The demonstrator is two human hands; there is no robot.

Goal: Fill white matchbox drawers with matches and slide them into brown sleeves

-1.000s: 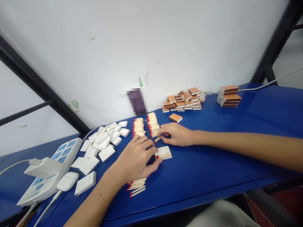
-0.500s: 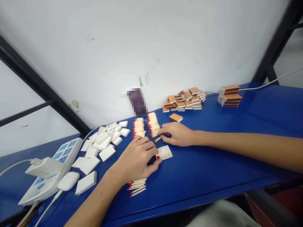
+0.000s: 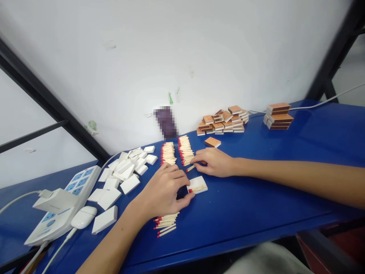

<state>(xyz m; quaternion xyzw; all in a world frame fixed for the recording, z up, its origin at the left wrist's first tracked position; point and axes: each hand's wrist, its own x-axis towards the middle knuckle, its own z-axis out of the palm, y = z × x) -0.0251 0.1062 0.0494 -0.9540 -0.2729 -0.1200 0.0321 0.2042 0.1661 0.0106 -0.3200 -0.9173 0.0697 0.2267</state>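
Observation:
A white matchbox tray (image 3: pixel 202 182) lies on the blue table with a few red-headed matches (image 3: pixel 199 188) in its near side. My left hand (image 3: pixel 168 188) grips the tray's left end between thumb and fingers. Just beyond the tray, my right hand (image 3: pixel 210 161) has its thumb and fingertips at the near end of a row of matches (image 3: pixel 186 149), closed about the tail of a loose match (image 3: pixel 190 168). A second match row (image 3: pixel 168 153) runs partly under my left hand. More matches (image 3: pixel 167 224) lie below that hand, their heads pointing left.
White trays (image 3: pixel 124 167) lie scattered at left, near a power strip (image 3: pixel 82 182) with a charger (image 3: pixel 55 200) and a white case (image 3: pixel 84 217). Orange matchbox sleeves (image 3: pixel 225 121) are heaped by the wall. One box (image 3: pixel 212 142) lies alone; a stack (image 3: pixel 278 117) stands at right.
The view has shifted very slightly. My right index finger has moved a little closer to the match row. My left hand stays on the tray.

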